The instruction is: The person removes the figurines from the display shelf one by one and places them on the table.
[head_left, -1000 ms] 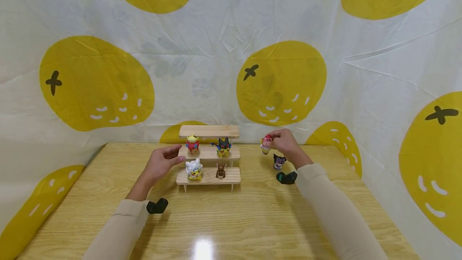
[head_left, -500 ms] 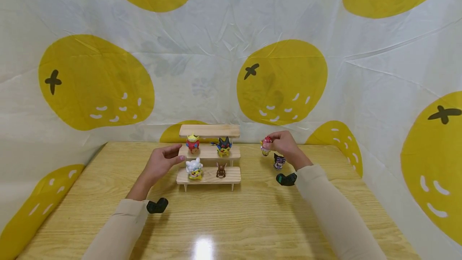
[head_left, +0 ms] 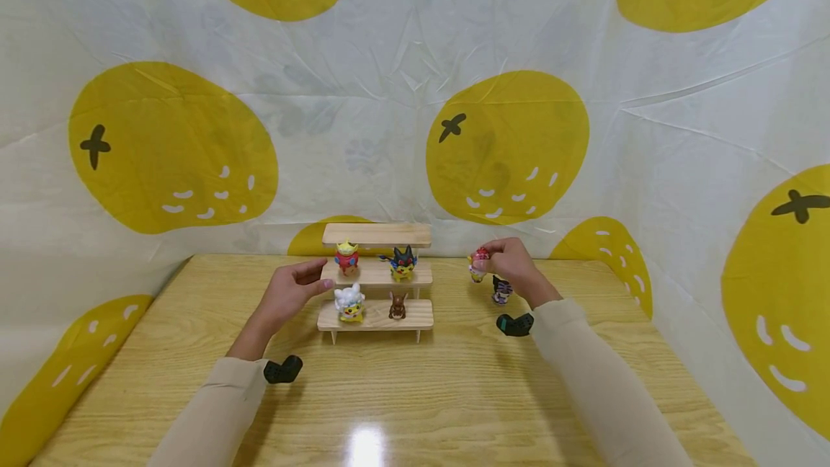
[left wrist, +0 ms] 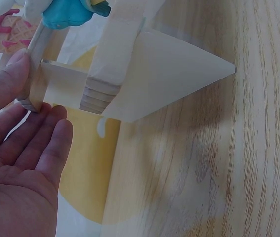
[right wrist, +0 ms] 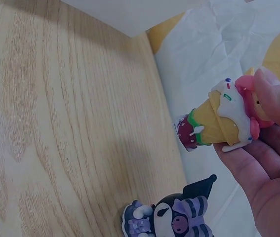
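My right hand (head_left: 514, 265) pinches a pink-headed ice-cream-cone figurine (right wrist: 222, 118) by its head, above the table right of the stand. A black-and-purple figurine (head_left: 501, 290) stands just below that hand. At the left end of the three-tier wooden display stand (head_left: 376, 324), my left hand (head_left: 289, 292) holds the middle board, thumb on top and fingertips at its underside in the left wrist view. The middle tier bears a red figurine with a yellow top (head_left: 346, 259) and a black-eared yellow one (head_left: 403, 265). On the bottom tier stand a white-hooded yellow figurine (head_left: 350, 305) and a brown one (head_left: 398, 306).
The stand's top board (head_left: 376, 235) bears nothing. A white cloth with yellow fruit prints (head_left: 389, 157) hangs behind the wooden table (head_left: 402, 402) and at its sides. Black wrist devices (head_left: 283, 370) sit by both cuffs.
The right hand has sunk very slightly with the ice-cream-cone figurine, towards the black-and-purple one. The left hand stays at the stand. The head view has shifted a little.
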Demonstrator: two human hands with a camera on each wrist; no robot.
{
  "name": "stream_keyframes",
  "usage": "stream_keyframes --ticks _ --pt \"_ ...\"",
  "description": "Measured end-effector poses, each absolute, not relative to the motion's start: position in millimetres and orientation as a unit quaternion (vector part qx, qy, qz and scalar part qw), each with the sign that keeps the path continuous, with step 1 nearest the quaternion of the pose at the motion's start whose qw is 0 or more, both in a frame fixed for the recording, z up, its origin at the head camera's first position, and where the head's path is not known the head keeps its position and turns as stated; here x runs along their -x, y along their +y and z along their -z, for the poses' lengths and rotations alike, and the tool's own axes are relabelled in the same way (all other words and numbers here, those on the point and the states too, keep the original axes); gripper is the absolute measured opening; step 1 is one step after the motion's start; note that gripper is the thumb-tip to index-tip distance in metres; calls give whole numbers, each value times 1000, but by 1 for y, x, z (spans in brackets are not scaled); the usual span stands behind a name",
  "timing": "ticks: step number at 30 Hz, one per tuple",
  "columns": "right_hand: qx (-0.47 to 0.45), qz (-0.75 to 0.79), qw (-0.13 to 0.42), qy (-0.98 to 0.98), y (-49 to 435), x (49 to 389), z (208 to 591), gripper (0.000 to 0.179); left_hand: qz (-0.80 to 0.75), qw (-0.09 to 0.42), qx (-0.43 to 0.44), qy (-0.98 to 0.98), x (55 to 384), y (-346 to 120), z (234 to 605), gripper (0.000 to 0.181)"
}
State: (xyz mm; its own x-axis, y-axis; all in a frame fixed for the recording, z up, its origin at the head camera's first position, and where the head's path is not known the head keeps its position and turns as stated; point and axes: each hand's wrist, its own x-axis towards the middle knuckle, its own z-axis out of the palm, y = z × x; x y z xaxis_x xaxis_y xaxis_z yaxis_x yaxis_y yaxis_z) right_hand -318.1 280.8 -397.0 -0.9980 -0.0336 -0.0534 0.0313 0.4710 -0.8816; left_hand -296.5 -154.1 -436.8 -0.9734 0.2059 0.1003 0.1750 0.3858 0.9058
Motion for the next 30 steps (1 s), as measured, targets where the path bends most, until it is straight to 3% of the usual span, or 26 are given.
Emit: stream_keyframes --ticks 30 --pt "13 511 14 859 280 317 407 26 -544 21 -111 831 296 -154 435 67"
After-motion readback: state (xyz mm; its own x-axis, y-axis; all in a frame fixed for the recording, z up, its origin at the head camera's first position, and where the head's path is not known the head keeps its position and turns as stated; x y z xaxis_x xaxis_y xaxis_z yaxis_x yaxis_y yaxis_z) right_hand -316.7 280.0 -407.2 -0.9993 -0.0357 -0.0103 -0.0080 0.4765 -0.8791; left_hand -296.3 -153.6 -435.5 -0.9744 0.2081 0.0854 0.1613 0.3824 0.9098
